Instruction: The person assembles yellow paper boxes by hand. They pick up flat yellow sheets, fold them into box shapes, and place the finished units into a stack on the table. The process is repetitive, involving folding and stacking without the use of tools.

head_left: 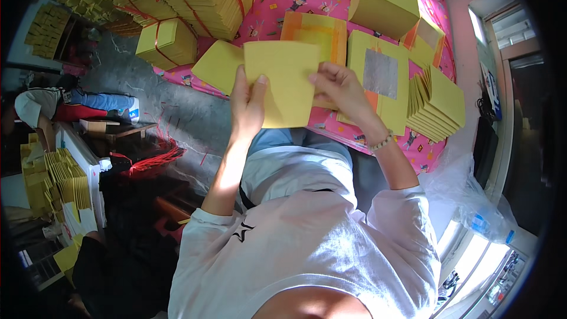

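In front of my chest a squarish sheet of yellow paper (pixel 284 97) is held upright; whether it is one layer or several I cannot tell. My left hand (pixel 248 103) grips its left edge, thumb on the near face. At the right edge my right hand (pixel 342 88) pinches it with bent fingers. Just beyond it, on a pink patterned cloth (pixel 277 0), lie another yellow sheet (pixel 220 70) and an orange-edged yellow stack (pixel 319 28). Right of my right hand is yellow paper with a silvery rectangle (pixel 383 74), and a fanned yellow bundle (pixel 440 106).
Tall yellow piles tied with red string (pixel 201 0) stand at the far left, near a smaller tied bundle (pixel 168 44). A thick yellow block (pixel 384 0) sits far right. Another person (pixel 44 106) bends at the left. Red strings (pixel 156 156) litter the floor. A plastic bag (pixel 472 201) hangs right.
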Demonstrator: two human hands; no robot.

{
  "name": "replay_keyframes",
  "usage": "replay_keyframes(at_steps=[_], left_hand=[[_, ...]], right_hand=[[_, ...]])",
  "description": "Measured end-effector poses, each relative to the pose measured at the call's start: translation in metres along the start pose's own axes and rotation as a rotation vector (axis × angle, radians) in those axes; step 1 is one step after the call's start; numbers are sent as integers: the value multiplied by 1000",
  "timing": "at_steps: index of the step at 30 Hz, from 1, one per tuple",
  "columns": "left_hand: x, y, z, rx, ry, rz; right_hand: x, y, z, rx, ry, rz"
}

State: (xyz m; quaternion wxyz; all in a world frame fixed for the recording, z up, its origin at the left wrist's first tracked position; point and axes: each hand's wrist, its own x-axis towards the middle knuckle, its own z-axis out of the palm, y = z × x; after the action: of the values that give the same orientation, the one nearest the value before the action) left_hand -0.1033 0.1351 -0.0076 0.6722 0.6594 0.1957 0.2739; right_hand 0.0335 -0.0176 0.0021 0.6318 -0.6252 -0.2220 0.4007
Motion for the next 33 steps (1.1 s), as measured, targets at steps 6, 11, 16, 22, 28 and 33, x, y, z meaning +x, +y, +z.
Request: replay_keyframes(at_steps=[6,11,16,22,28,33], left_hand=[[-10,-11,-7,-136,-17,-81],[-10,-7,-20,-287,4,-187],[3,0,-56,-370,123,-242],[34,-16,-114,-550,171,-268],[50,-56,-123,-490,280,-317],[39,-93,-120,-517,375,-431]], right_hand=[[18,2,-2,-6,-23,-37],[27,-5,6,-107,-115,-35],[47,-4,14,-323,-198,-236],[93,20,35,-1098,-225,-662],[98,37,60,-1533,-384,-644],[96,55,59,-1505,-330,-730]])
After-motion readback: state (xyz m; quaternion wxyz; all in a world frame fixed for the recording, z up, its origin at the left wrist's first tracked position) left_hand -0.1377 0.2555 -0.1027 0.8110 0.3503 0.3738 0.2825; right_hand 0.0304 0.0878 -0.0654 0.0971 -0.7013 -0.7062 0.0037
